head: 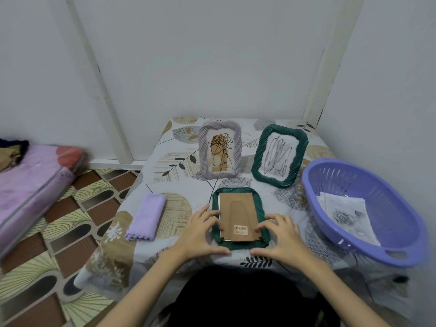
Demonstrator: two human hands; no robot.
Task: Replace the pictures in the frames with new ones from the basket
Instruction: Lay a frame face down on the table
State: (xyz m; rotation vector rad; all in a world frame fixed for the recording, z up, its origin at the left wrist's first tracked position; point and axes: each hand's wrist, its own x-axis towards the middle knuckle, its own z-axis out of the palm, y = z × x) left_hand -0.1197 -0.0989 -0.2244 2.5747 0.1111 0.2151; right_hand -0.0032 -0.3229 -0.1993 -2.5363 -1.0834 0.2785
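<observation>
Left hand: the left hand [200, 232] lies flat and spread on the near-left edge of the face-down frame [239, 218], fingers splayed across the rim and onto the backing, gripping nothing, pinning it, I'd say.
Right hand: the right hand [282, 234] mirrors it on the near-right corner, open too, fingertips curled toward the small tab there; nothing is held.
Why this hold: looks to me like both hands brace the frame so the backing can be worked loose at its bottom tabs.
Face-down frame: dark green, lying glass-side down on the table [179, 159], right at the near edge in front of the person.
Backing board: the brown cardboard backing [237, 215] sits in place, its stand folded flat, a barcode sticker near the bottom (so this one is not yet opened).
Upright frames: a pale lilac frame [220, 152] and a second green frame [279, 155] stand behind, side by side, each showing a scribbled line drawing; waiting their turn, by my guess.
Basket: the purple basket [368, 192] sits at the table's right, within reach of the right hand, with the new pictures [346, 213] lying loose inside, a grey rose print on top.
Cloth: a folded lilac cloth [146, 217] rests left of the hands, probably for wiping glass.
Progress: early; no old picture looks removed.
</observation>
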